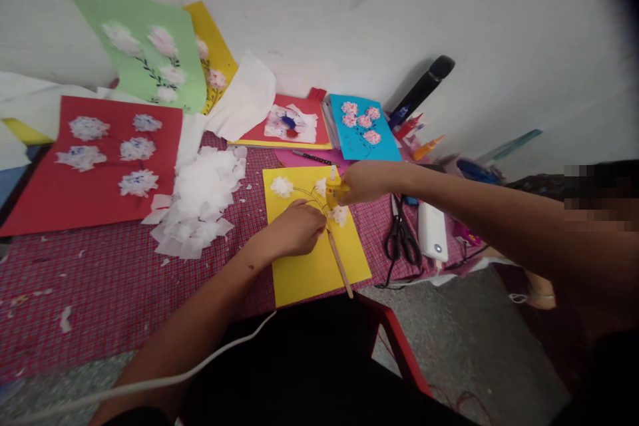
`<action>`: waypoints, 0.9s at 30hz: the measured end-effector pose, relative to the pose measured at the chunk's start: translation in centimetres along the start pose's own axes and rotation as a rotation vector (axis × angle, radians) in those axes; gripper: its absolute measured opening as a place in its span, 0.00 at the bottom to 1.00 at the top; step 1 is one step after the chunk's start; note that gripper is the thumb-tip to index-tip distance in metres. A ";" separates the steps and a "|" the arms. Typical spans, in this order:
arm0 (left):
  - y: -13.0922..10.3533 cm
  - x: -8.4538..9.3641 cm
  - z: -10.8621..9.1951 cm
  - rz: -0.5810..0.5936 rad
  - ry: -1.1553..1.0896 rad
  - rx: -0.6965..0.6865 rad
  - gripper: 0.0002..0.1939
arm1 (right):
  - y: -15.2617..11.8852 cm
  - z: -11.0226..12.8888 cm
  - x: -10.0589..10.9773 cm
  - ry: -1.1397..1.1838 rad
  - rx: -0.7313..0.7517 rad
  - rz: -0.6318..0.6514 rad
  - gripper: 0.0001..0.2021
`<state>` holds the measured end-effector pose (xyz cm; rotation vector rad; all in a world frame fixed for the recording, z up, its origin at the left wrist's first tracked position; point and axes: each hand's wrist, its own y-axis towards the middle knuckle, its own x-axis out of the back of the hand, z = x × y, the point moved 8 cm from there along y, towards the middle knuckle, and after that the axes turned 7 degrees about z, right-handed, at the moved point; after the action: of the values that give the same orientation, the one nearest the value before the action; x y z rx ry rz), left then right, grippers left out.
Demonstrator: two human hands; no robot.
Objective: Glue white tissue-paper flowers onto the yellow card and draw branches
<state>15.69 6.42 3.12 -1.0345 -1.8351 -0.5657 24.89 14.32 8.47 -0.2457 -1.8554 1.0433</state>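
Note:
My right hand (357,183) is closed around a small yellow bottle (333,194) with a white tip, over the upper right of a yellow sheet (299,279). My left hand (301,229) rests on the middle of this sheet with curled fingers; whatever they pinch, if anything, is hidden. Thin curved stems are drawn on the sheet. White tissue flowers sit at their ends, one at the left (282,187) and one at the right (339,215), with another beside the bottle. A slim wooden stick (341,265) lies across the sheet's lower right, its upper end near my left fingers.
Loose white tissue squares (200,193) are heaped left of the sheet. Flower pictures on red (100,203), green (134,13) and blue card (342,136) stand around. Black scissors (401,239), a white power bank (432,231) and paint bottles (426,148) are at right. A white cable (200,367) crosses in front.

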 end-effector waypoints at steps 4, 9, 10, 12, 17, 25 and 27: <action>-0.1 -0.1 0.0 -0.001 -0.004 0.001 0.07 | -0.1 -0.1 0.0 0.054 -0.006 -0.024 0.15; -0.1 -0.2 0.1 -0.010 -0.007 -0.007 0.07 | -0.2 -0.6 0.0 0.056 -0.018 -0.045 0.19; -0.1 -0.2 0.1 -0.011 -0.009 -0.010 0.07 | -0.3 -0.8 0.1 0.052 -0.020 -0.050 0.20; 0.0 -0.2 0.1 -0.012 -0.011 -0.014 0.07 | -0.3 -1.0 0.1 0.043 -0.018 -0.057 0.22; 0.0 -0.3 0.2 -0.023 -0.011 -0.020 0.07 | -0.4 -1.1 0.1 0.057 -0.015 -0.051 0.21; 0.0 -0.3 0.2 -0.003 0.003 -0.002 0.08 | -0.4 -0.4 0.2 0.053 0.001 -0.041 0.17; 0.0 -0.3 0.2 0.004 0.002 -0.002 0.08 | -0.5 -0.2 0.2 0.041 0.006 -0.045 0.17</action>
<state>15.66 6.44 2.77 -1.0386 -1.8306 -0.5666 25.10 14.25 9.00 -0.2196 -1.8130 1.0054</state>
